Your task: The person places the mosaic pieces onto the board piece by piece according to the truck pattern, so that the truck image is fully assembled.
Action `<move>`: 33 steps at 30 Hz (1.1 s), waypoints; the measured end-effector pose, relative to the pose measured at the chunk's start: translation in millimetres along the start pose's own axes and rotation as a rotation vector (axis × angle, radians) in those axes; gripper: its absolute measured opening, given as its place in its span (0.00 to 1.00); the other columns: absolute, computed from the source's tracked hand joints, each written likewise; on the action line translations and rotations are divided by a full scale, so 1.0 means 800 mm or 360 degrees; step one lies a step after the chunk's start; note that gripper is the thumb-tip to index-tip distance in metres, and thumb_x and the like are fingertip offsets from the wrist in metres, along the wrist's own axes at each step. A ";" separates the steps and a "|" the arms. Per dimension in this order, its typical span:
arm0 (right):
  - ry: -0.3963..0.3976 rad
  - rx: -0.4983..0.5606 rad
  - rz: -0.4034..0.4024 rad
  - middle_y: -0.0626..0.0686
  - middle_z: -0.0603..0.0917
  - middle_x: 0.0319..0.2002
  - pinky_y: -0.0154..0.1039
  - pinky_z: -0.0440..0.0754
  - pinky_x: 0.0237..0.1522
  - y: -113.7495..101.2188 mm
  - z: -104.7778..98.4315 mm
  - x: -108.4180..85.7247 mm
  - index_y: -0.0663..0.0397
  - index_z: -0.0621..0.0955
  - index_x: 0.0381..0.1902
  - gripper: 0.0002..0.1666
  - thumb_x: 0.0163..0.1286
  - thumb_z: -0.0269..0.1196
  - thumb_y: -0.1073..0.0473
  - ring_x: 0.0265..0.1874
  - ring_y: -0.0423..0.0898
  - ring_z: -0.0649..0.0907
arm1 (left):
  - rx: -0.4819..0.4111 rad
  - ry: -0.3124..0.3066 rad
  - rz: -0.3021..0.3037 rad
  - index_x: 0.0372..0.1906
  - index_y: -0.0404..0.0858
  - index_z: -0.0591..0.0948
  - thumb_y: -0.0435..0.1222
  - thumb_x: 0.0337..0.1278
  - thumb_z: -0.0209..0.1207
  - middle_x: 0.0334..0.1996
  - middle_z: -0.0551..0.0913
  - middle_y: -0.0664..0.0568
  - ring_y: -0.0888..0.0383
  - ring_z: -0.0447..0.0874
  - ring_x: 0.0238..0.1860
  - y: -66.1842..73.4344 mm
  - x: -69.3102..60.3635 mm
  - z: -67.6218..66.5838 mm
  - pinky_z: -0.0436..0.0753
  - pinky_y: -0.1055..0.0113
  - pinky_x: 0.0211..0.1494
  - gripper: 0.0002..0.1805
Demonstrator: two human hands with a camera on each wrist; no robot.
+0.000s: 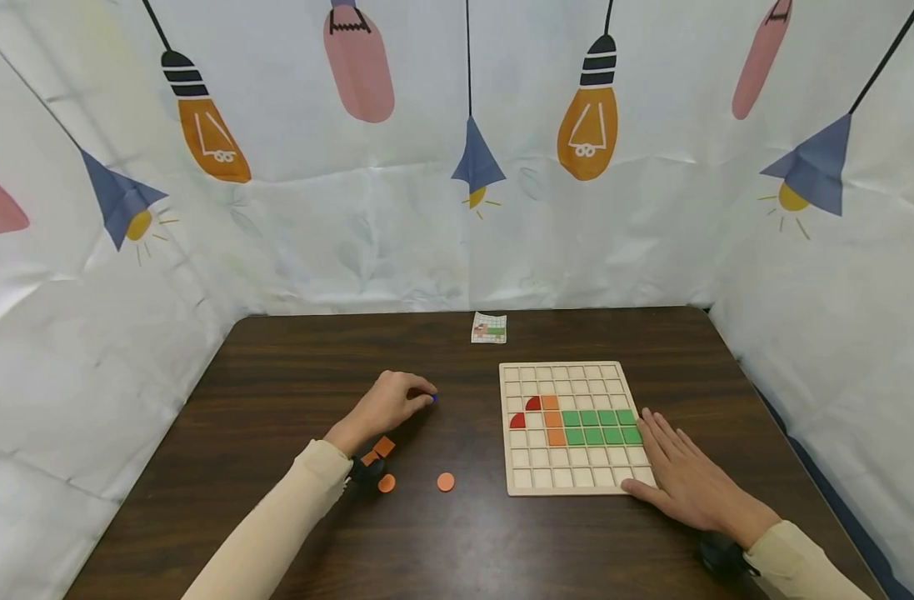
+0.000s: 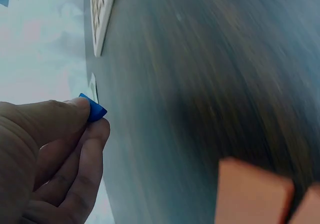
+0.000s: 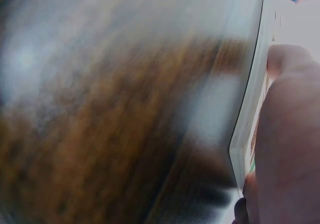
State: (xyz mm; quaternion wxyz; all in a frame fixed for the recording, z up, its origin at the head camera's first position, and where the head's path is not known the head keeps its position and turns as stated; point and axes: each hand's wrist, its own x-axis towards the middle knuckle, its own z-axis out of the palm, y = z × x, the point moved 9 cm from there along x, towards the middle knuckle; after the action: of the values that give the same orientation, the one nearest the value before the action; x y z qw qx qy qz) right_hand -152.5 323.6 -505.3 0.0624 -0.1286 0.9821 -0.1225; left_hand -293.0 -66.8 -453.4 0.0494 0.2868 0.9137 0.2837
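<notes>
My left hand (image 1: 387, 407) pinches a small blue piece (image 2: 94, 109) between thumb and fingertips, above the table left of the board. In the left wrist view the piece shows a pointed corner; its full outline is partly covered by the fingers. My right hand (image 1: 689, 482) rests on the right edge of a pale gridded board (image 1: 531, 481), fingers extended. Set in the board's cells are green squares (image 1: 601, 427), a column of orange squares (image 1: 552, 420) and two red quarter-circle pieces (image 1: 533, 404).
Two orange square tiles (image 1: 384, 447) and an orange disc (image 1: 387, 483) lie beside the left wrist. Another orange disc (image 1: 446, 482) is nearer the board. A small printed card (image 1: 489, 328) lies at the table's back edge. Patterned curtains (image 1: 397, 217) surround the dark table (image 1: 314, 350).
</notes>
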 end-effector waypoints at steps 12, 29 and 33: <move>0.0026 -0.0010 -0.0024 0.68 0.52 0.83 0.69 0.58 0.76 -0.005 -0.004 -0.001 0.63 0.52 0.83 0.60 0.72 0.56 0.27 0.81 0.69 0.57 | -0.0208 -0.0048 -0.0070 0.47 0.42 0.91 0.37 0.67 0.66 0.43 0.92 0.53 0.63 0.88 0.40 0.011 0.015 0.018 0.85 0.70 0.42 0.09; 0.0025 -0.0006 -0.0010 0.68 0.52 0.83 0.69 0.58 0.76 -0.003 -0.002 -0.002 0.63 0.52 0.83 0.60 0.72 0.56 0.27 0.81 0.69 0.57 | -0.0403 -0.0085 -0.0064 0.45 0.46 0.91 0.39 0.66 0.67 0.42 0.93 0.54 0.64 0.89 0.40 0.032 0.036 0.049 0.86 0.70 0.44 0.08; 0.0018 -0.0004 0.0001 0.67 0.51 0.83 0.69 0.58 0.76 -0.001 -0.001 -0.001 0.63 0.52 0.83 0.61 0.72 0.56 0.26 0.81 0.68 0.56 | -0.0445 -0.0106 -0.0060 0.46 0.44 0.91 0.40 0.66 0.67 0.41 0.93 0.53 0.65 0.88 0.37 0.039 0.041 0.056 0.85 0.70 0.41 0.08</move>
State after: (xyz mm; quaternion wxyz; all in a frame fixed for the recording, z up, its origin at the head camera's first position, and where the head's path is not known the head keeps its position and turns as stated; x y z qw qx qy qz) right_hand -151.4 323.1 -504.2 0.0566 -0.1278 0.9827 -0.1219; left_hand -293.1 -5.8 -471.4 0.1245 0.2691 0.8683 0.3977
